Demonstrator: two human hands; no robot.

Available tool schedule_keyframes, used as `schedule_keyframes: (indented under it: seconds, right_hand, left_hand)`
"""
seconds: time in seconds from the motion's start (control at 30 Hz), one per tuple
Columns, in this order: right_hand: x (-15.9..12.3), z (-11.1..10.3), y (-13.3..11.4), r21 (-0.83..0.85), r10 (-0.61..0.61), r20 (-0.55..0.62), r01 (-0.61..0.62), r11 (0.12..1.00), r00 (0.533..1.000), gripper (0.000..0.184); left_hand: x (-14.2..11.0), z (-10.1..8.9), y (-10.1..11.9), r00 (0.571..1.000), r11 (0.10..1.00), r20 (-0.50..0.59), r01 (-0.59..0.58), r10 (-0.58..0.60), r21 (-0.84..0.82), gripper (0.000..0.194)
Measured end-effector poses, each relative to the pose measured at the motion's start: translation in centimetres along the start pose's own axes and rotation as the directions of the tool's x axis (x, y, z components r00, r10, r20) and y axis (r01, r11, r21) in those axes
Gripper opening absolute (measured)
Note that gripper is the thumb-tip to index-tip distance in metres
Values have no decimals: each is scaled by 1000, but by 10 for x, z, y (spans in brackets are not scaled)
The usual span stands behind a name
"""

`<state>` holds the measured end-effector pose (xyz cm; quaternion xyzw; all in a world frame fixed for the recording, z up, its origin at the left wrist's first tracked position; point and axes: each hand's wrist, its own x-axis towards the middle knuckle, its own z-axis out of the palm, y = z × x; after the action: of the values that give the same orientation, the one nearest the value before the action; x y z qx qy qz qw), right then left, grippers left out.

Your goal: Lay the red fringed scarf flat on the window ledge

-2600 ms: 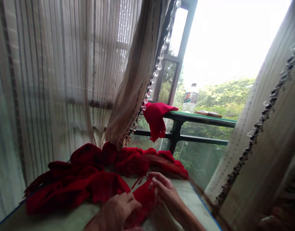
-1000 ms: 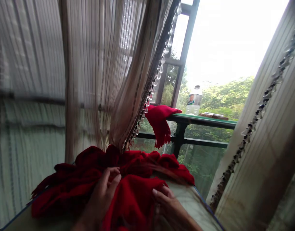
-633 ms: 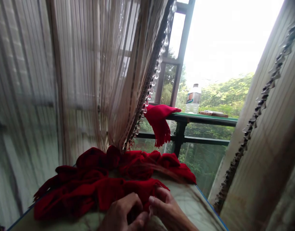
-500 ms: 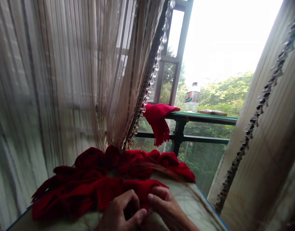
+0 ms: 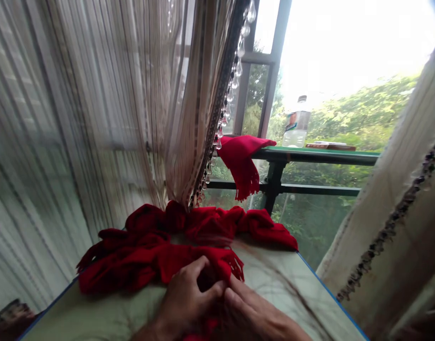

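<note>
A red fringed scarf [image 5: 189, 258] lies bunched over the pale table, one end reaching my hands. My left hand [image 5: 187, 293] curls with thumb and fingers pinched on its cloth. Beside it my right hand [image 5: 253, 305] is closed on the same scarf, thumb almost touching the left thumb. Tassels stick out just above the right fingers. Some red cloth also shows below, between my wrists. What exactly the fingertips pinch is hidden. More crumpled red cloth [image 5: 210, 222] is heaped along the table's far edge.
The table [image 5: 284, 279] has blue edging. Beyond it a green railing [image 5: 324, 158] carries a red fringed cloth [image 5: 244, 161], a plastic bottle [image 5: 297, 123] and a flat stack [image 5: 331, 146]. Beaded curtains hang at left [image 5: 114, 118] and right [image 5: 391, 189]. Blurred hair strands cross the view.
The view has tilted and shifted left, so the scene sits higher and farther right. My right hand has closed in against the left, and the scarf's tassels now show above it.
</note>
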<state>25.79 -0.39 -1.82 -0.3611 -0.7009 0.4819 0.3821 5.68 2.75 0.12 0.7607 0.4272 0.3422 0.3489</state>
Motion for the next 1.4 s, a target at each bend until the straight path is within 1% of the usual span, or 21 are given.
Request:
schedule_keyframes:
  seconds: [0.07, 0.13, 0.2, 0.23, 0.33, 0.37, 0.47, 0.57, 0.63, 0.77, 0.87, 0.93, 1.03, 1.1, 1.13, 1.17, 1.2, 1.27, 1.3, 1.33, 1.4]
  right_hand:
    - [-4, 0, -9, -134, -12, 44, 18, 991, 999, 76]
    - [-5, 1, -13, -204, -20, 53, 31, 978, 998, 81]
    - [-4, 2, -13, -244, -30, 45, 40, 969, 999, 81]
    - [-4, 3, -12, -252, -35, 41, 44, 967, 999, 80]
    - [-2, 5, -7, -247, -75, 9, 74, 966, 997, 74]
    - [-2, 6, -5, -243, -92, -7, 88, 966, 996, 72]
    - [-3, 7, -4, -260, -121, -51, 104, 960, 991, 69]
    - [-2, 10, -6, -315, -126, -53, 103, 944, 991, 62]
    - [-1, 13, -8, -352, -111, -43, 89, 932, 993, 58]
    - [3, 18, -6, -374, -50, -29, 35, 927, 998, 63]
    - [4, 20, -3, -310, -25, -67, 3, 951, 997, 71]
    - [5, 21, 1, -243, -17, -98, -8, 970, 995, 71]
    - [6, 24, 18, -139, 9, -138, -28, 990, 990, 57]
    - [10, 26, 38, -77, 37, -164, -50, 996, 986, 47]
    - [14, 28, 50, -61, 31, -203, -44, 997, 979, 43]
    - [20, 29, 62, -54, 25, -269, -41, 998, 963, 43]
    - [27, 31, 76, -65, 8, -373, -34, 997, 928, 43]
    - [44, 35, 101, -86, 32, -417, -74, 994, 908, 31]
    - [53, 37, 113, -92, 49, -490, -108, 990, 870, 23]
    - [61, 39, 124, -99, 42, -539, -113, 989, 841, 19]
    - [71, 40, 140, -109, -20, -600, -57, 992, 800, 21]
  left_hand:
    - [-2, -1, 2, 1000, 1000, 13, -22, 22, 7, 23]
    - [-5, 0, 3, 999, 998, 27, -46, 45, 36, 30]
    - [-7, 0, 2, 998, 995, 28, -64, 62, 79, 34]
    - [-7, 1, 1, 997, 993, 28, -71, 69, 92, 32]
    - [-7, 2, -2, 997, 993, 28, -77, 75, 88, 15]
    - [-6, 2, -2, 997, 994, 31, -79, 77, 79, 13]
    - [-5, 1, -2, 994, 994, 63, -93, 90, 52, 18]
    - [-5, -1, 0, 989, 994, 108, -101, 104, -36, 25]
    - [-6, -1, -1, 988, 991, 111, -102, 111, -92, 30]
    - [-9, 0, -1, 992, 994, 74, -98, 101, -43, 33]
    - [-10, -1, -1, 994, 995, 50, -96, 97, -20, 25]
    - [-9, -2, -1, 996, 997, 41, -77, 78, -15, 22]
    - [-5, -6, -8, 998, 996, 50, -27, 31, -86, 25]
    - [-1, -7, -16, 997, 985, 73, -10, 23, -170, 34]
    - [1, -7, -21, 996, 980, 85, -8, 26, -198, 39]
    - [3, -7, -27, 995, 973, 98, -2, 26, -231, 45]
    - [4, -7, -32, 995, 971, 99, 2, 22, -241, 51]
    - [6, -6, -40, 995, 978, 99, 32, -11, -208, 63]
    - [6, -5, -41, 995, 983, 101, 43, -25, -180, 67]
    - [6, -5, -41, 994, 987, 101, 48, -32, -156, 69]
    - [5, -5, -36, 994, 991, 106, 29, -15, -131, 66]
